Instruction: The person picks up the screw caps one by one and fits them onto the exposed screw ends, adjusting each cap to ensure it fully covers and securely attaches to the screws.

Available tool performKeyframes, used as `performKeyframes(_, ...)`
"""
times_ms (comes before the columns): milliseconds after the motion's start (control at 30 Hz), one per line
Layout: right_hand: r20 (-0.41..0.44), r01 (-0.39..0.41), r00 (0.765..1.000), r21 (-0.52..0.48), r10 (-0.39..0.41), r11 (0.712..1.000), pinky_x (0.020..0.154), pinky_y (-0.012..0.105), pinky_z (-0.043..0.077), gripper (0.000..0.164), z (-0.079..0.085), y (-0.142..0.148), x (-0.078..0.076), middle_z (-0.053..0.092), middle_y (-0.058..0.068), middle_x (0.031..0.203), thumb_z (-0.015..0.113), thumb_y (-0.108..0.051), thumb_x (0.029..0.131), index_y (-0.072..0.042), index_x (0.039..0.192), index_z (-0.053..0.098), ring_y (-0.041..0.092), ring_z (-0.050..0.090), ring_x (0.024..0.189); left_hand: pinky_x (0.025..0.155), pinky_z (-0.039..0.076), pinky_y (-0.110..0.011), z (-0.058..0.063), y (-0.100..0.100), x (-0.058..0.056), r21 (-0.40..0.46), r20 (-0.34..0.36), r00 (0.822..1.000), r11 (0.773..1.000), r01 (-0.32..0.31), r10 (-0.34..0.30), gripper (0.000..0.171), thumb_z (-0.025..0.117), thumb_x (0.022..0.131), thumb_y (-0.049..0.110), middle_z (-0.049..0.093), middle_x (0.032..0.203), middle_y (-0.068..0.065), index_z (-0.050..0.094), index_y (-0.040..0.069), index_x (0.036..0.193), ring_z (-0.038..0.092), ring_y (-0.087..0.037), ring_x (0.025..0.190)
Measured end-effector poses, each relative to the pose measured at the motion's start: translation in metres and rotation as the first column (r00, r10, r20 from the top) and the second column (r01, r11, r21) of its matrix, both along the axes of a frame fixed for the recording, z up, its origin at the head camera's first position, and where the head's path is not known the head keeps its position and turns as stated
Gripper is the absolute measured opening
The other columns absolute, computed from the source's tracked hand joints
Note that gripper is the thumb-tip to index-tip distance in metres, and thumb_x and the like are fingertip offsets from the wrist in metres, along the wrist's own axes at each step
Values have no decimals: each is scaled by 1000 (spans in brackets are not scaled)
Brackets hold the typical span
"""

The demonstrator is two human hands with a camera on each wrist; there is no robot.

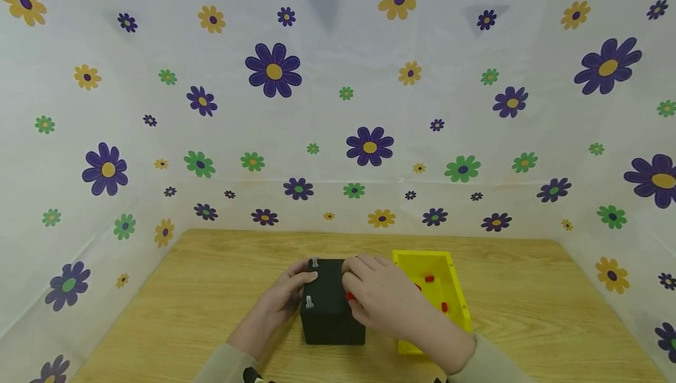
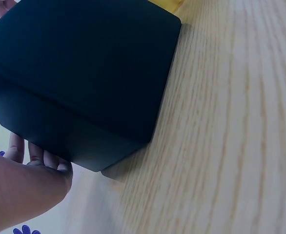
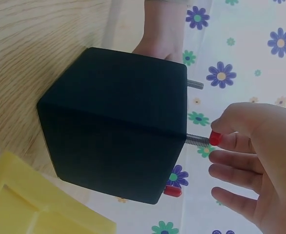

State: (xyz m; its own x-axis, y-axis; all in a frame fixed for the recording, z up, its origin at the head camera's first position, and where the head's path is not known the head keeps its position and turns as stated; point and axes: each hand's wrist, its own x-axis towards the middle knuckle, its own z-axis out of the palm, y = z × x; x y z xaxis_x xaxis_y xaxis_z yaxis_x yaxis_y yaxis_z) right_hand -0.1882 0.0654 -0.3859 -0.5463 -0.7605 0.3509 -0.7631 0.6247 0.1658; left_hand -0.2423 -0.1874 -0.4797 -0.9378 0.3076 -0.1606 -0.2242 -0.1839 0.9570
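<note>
Right hand (image 1: pixel 377 294) pinches red cap (image 3: pixel 214 138) at tip of threaded stud (image 3: pixel 196 140) on black block (image 1: pixel 333 318); seating hard to judge. Left hand (image 1: pixel 284 294) grips block's left side, thumb on top. Yellow bin (image 1: pixel 425 261) with red pieces (image 1: pixel 445 307) sits right of block.

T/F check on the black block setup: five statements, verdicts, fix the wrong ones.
1. The right hand pinches a red cap at a bolt on the black block. True.
2. Red pieces lie in the yellow bin. True.
3. The yellow bin stands left of the block. False: it stands to the right.
4. The two left-side bolts are both capped. False: both are bare.
5. The left hand holds the block's left side, thumb on top. True.
</note>
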Motion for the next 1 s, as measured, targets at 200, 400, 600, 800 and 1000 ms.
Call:
performKeyframes(200, 6, 5, 1000, -9, -5, 1000, 102, 33, 55, 24, -1, 1, 0, 67, -1, 123, 81, -32, 93, -19, 110, 69, 18, 61, 113, 88, 56, -20, 1, 1, 0, 2, 1, 1000, 1000, -1, 1, 33, 60, 102, 13, 70, 108, 13, 59, 16, 135, 70, -2, 93)
performKeyframes(400, 18, 2, 1000, -19, -2, 1000, 101, 32, 55, 22, -4, 2, -2, 67, -1, 121, 79, -31, 94, -19, 108, 68, 17, 61, 111, 88, 56, -20, 1, 0, 1, 1, 0, 1000, 1000, 1, -1, 32, 59, 102, 13, 70, 108, 13, 60, 18, 133, 71, -2, 93)
performKeyframes(600, 14, -9, 1000, -42, 10, 999, 102, 32, 56, 19, -7, 4, -5, 67, 0, 122, 78, -29, 94, -18, 105, 67, 17, 62, 111, 87, 55, -20, -1, 0, 1, 6, -6, 1000, 1000, -1, 1, 31, 59, 102, 12, 71, 107, 13, 61, 19, 132, 70, -2, 92)
performKeyframes(800, -3, -9, 1000, -41, 9, 999, 100, 31, 57, 19, -7, 6, -6, 68, 0, 121, 76, -28, 94, -17, 106, 68, 17, 62, 109, 88, 56, -21, -1, -1, 0, 5, -18, 1000, 1000, 5, -4, 27, 59, 102, 11, 71, 106, 13, 63, 22, 128, 71, -2, 90)
performKeyframes(1000, -9, -9, 1000, -50, 8, 999, 100, 32, 57, 17, -6, 8, -5, 69, 1, 121, 75, -27, 93, -16, 105, 69, 18, 62, 110, 89, 56, -21, 0, -1, 0, 5, -15, 1000, 1000, 9, -9, 26, 59, 103, 11, 72, 105, 13, 65, 25, 124, 72, -2, 90)
